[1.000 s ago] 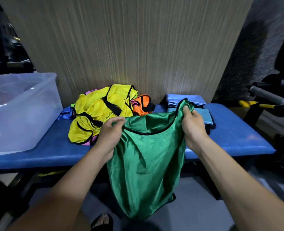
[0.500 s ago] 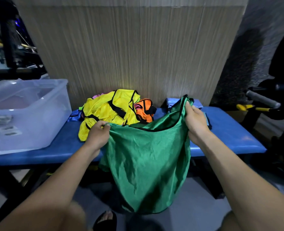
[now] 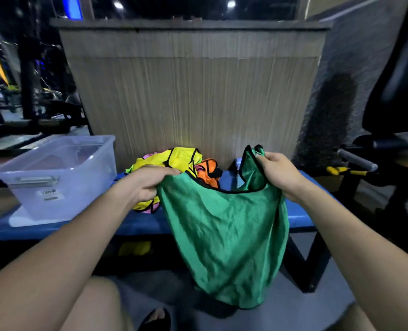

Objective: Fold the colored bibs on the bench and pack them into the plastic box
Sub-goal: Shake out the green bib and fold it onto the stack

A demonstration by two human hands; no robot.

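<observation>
Holding up the shiny green mesh bib with black trim (image 3: pixel 224 235) by its two shoulder straps, apparently squaring it before the first fold. Left hand (image 3: pixel 148 181) pinching one strap, right hand (image 3: pixel 278 173) curled tight round the other. Hanging free in front of the blue padded bench (image 3: pixel 301 218), creased, hem well below the seat. Next, probably: bringing straps together, keeping edges matched. Farther back, lying heaped on the bench, unfolded yellow and orange bibs (image 3: pixel 174 161); at left, standing open, the clear plastic box (image 3: pixel 54 175).
</observation>
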